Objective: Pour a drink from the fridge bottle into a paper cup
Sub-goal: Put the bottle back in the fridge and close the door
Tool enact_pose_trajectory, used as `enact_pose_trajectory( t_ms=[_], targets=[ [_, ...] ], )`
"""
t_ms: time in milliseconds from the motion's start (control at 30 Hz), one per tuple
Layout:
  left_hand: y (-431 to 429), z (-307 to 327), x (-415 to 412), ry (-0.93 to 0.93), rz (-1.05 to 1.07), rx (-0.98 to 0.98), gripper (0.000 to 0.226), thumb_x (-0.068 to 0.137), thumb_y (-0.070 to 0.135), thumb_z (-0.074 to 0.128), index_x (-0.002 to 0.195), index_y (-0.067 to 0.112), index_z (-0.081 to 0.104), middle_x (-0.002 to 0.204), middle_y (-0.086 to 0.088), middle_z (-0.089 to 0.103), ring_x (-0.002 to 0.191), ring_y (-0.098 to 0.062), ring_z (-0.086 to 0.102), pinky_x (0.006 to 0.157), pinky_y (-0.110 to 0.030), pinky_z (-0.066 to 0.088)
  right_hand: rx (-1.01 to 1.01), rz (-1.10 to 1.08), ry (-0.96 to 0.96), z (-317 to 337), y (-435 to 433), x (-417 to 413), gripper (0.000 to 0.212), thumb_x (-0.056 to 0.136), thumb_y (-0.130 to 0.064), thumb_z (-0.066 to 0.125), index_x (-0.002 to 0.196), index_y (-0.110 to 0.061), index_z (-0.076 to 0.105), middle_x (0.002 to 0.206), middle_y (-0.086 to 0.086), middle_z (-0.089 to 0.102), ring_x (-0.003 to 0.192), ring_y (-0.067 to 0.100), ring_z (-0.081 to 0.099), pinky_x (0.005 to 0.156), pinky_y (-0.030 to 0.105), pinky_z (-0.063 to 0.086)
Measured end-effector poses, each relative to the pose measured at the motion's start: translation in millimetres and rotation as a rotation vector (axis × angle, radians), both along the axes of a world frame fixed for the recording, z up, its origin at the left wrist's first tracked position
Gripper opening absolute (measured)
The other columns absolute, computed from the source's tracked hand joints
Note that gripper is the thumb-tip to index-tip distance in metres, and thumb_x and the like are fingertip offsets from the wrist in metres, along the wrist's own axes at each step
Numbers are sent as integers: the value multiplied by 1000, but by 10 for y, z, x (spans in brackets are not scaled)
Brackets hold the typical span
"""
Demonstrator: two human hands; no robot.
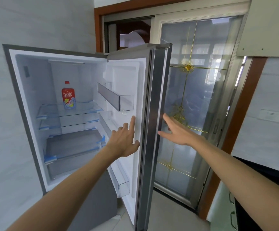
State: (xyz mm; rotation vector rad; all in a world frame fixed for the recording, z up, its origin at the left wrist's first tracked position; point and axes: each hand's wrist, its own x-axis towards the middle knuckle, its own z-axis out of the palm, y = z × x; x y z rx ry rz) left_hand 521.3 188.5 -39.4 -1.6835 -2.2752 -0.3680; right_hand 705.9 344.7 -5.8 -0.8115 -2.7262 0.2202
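Observation:
A bottle with a red cap and a red and yellow label stands upright on the upper glass shelf of the fridge. The fridge door hangs wide open to the right. My left hand reaches forward with its fingers spread, in front of the door's inner lining, and holds nothing. My right hand is spread too, its fingertips at the outer edge of the door. No paper cup is in view.
Door bins jut from the inner side of the door. Behind the door is a glass sliding door with gold trim. A dark counter lies at the right. White wall tiles flank the fridge on the left.

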Motion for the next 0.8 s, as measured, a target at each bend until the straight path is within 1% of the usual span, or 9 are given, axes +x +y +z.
enact_pose_trajectory(
  t_ms=[67,133,200,300,433,500,567,700,800],
  targets=[
    [-107,49,-72,-11,3,33,89,96,45,45,157,13,-12,134,-16,48,108,-32,58,94,-49,50,35,23,34,129,-72,-99,61,97,-48,47,146,-31,15,141,8,40,116,29,53,95,44,47],
    [-216,94,-153,-13,16,71,89,96,46,43,157,14,-13,131,-15,50,104,-32,58,91,-48,51,82,42,60,263,-180,-210,58,98,-39,46,145,-33,14,127,4,43,100,28,55,86,43,47],
    [-322,132,-238,-19,29,106,91,95,48,43,157,14,-14,131,-14,49,104,-33,57,91,-50,50,102,70,110,410,-292,-341,68,98,-38,44,152,-38,3,135,8,42,104,30,57,90,48,49],
    [-480,178,-366,-26,31,160,95,94,51,45,157,14,-16,129,-14,49,104,-34,57,90,-52,50,135,89,190,639,-508,-553,75,101,-34,44,156,-29,-7,154,10,29,127,32,48,102,46,44],
    [-706,253,-551,-46,34,181,100,91,52,49,157,14,-15,132,-16,48,105,-33,57,89,-52,51,186,132,264,882,-791,-862,77,102,-31,44,155,-29,-12,158,11,25,130,35,45,104,47,42],
    [-822,287,-644,-74,36,182,102,90,52,51,157,14,-15,133,-16,48,108,-33,56,91,-52,51,214,148,279,961,-896,-1037,80,101,-35,45,154,-35,-15,155,13,29,125,36,50,101,51,47],
    [-935,303,-758,-103,42,185,104,90,54,53,156,13,-16,135,-16,46,114,-33,55,93,-50,50,229,160,297,1021,-1004,-1214,82,100,-36,47,153,-38,-16,147,16,36,111,35,59,93,52,53],
    [-1122,282,-1067,-152,65,193,110,88,59,54,155,13,-19,141,-15,43,120,-32,54,96,-48,51,280,166,313,1075,-1209,-1552,83,101,-36,47,151,-40,-19,144,16,36,79,23,64,71,43,59],
    [-1236,264,-1280,-195,73,212,110,89,60,54,155,13,-20,148,-14,37,123,-31,53,96,-43,50,298,178,319,1092,-1372,-1783,80,102,-39,45,152,-40,-18,140,13,39,77,19,61,66,37,58]
  ],
)
